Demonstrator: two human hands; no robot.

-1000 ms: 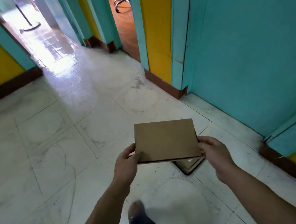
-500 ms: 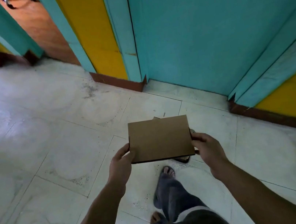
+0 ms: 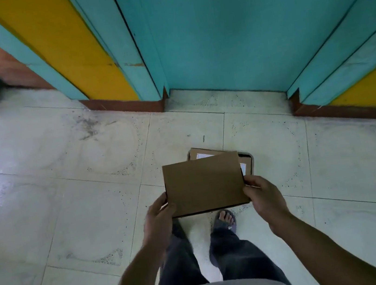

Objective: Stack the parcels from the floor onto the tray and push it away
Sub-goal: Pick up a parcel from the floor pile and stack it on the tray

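1. left hand (image 3: 157,216): grips the near left corner of a flat cardboard parcel (image 3: 204,183), fingers curled round its edge.
2. right hand (image 3: 265,200): grips the near right corner in the same way; the parcel is held roughly level in the air between both hands.
3. second parcel (image 3: 202,153): cardboard with a white label, lying below and beyond the held one and largely hidden by it.
4. dark tray (image 3: 250,157): lies under the second parcel; only its rounded right corner shows.
5. tiled floor (image 3: 78,183): pale, carries the tray, near a teal door (image 3: 225,26).
6. sandalled foot (image 3: 225,219): just below the held parcel's near edge.
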